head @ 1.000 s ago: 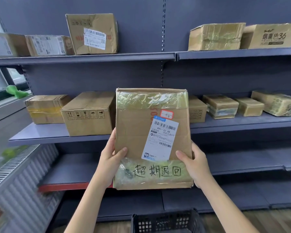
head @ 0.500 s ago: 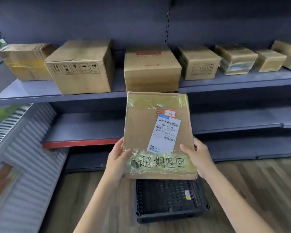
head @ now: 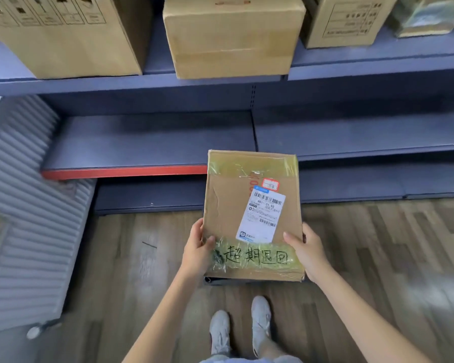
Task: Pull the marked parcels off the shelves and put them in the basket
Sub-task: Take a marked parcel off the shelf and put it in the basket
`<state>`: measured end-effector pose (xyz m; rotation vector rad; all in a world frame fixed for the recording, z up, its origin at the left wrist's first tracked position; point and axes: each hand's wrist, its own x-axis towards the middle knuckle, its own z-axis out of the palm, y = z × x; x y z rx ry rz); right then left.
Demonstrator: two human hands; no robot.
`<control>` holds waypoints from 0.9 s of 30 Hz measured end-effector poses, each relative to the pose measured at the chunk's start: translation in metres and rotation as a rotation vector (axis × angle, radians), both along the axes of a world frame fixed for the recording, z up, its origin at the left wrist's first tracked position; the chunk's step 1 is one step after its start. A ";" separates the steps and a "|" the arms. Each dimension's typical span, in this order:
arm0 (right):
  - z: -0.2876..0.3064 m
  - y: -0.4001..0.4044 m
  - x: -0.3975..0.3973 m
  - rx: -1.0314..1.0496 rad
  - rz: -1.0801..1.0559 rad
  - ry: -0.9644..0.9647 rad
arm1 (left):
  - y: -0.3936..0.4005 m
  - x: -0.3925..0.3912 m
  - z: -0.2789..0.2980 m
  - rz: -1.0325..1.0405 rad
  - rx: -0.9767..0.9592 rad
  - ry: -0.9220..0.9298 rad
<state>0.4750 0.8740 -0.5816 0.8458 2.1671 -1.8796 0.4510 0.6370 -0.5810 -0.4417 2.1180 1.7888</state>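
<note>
I hold a flat cardboard parcel (head: 228, 213) low over the floor, its face up. It bears a white shipping label, a small red sticker and black handwriting on clear tape along its near edge. My left hand (head: 197, 251) grips the parcel's near left edge, thumb on top. My right hand (head: 308, 251) grips the near right edge the same way. The black basket (head: 227, 281) lies directly beneath the parcel; only a thin strip of its near rim shows under the parcel's front edge.
Blue shelves (head: 152, 142) run across ahead, the lower one with a red front edge. Three cardboard boxes (head: 231, 38) stand on the upper shelf. A grey ribbed panel (head: 24, 231) leans at the left. My white shoes (head: 260, 323) stand on the wood floor.
My view has tilted down and both hands have lowered the parcel from chest height to just over the basket, which it now covers almost wholly.
</note>
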 end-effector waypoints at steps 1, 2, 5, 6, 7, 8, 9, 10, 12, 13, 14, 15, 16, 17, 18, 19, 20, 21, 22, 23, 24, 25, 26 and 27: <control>-0.010 0.005 0.000 -0.008 0.014 -0.021 | 0.005 0.002 -0.010 0.007 -0.021 -0.018; -0.020 0.010 -0.001 -0.014 0.031 -0.039 | 0.010 0.004 -0.020 0.014 -0.039 -0.030; -0.052 0.023 -0.006 0.008 0.081 -0.083 | 0.022 0.008 -0.055 0.033 -0.099 -0.079; -0.063 0.026 -0.007 0.014 0.094 -0.093 | 0.025 0.009 -0.067 0.044 -0.114 -0.102; -0.075 0.028 -0.009 0.012 0.099 -0.100 | 0.028 0.010 -0.078 0.052 -0.123 -0.121; -0.086 0.030 -0.011 0.009 0.101 -0.107 | 0.032 0.010 -0.089 0.063 -0.129 -0.137; -0.098 0.032 -0.013 0.007 0.105 -0.113 | 0.036 0.010 -0.100 0.077 -0.133 -0.155; -0.111 0.034 -0.015 0.005 0.105 -0.119 | 0.040 0.009 -0.112 0.089 -0.143 -0.174; -0.139 0.037 -0.018 0.001 0.095 -0.133 | 0.047 0.006 -0.136 0.099 -0.185 -0.207; -0.154 0.039 -0.019 0.002 0.090 -0.144 | 0.050 0.003 -0.149 0.093 -0.209 -0.214; -0.168 0.040 -0.020 0.005 0.084 -0.154 | 0.052 0.001 -0.162 0.079 -0.231 -0.216; -0.183 0.041 -0.021 0.008 0.082 -0.160 | 0.054 -0.001 -0.175 0.065 -0.253 -0.219; -0.196 0.041 -0.021 0.012 0.085 -0.163 | 0.054 -0.001 -0.187 0.052 -0.276 -0.221; -0.208 0.041 -0.021 0.016 0.086 -0.166 | 0.055 -0.002 -0.198 0.036 -0.303 -0.217; -0.219 0.040 -0.021 0.017 0.084 -0.171 | 0.055 -0.003 -0.208 0.013 -0.339 -0.205; -0.230 0.039 -0.021 0.014 0.081 -0.176 | 0.054 -0.003 -0.216 -0.019 -0.384 -0.180; -0.240 0.038 -0.021 0.013 0.081 -0.177 | 0.053 -0.004 -0.224 -0.054 -0.427 -0.137; -0.248 0.036 -0.021 0.015 0.084 -0.176 | 0.052 -0.005 -0.232 -0.101 -0.470 -0.089; -0.257 0.034 -0.022 0.018 0.087 -0.178 | 0.051 -0.007 -0.240 -0.176 -0.548 -0.048; -0.265 0.032 -0.023 0.018 0.087 -0.183 | 0.050 -0.009 -0.247 -0.278 -0.671 -0.006; -0.273 0.029 -0.024 0.017 0.088 -0.185 | 0.050 -0.010 -0.256 -0.387 -0.807 0.035; -0.281 0.027 -0.027 0.017 0.090 -0.183 | 0.050 -0.013 -0.265 -0.477 -0.910 0.059; -0.290 0.024 -0.030 0.016 0.093 -0.182 | 0.050 -0.017 -0.274 -0.547 -0.978 0.060; -0.299 0.022 -0.033 0.007 0.093 -0.184 | 0.050 -0.021 -0.284 -0.606 -1.025 0.055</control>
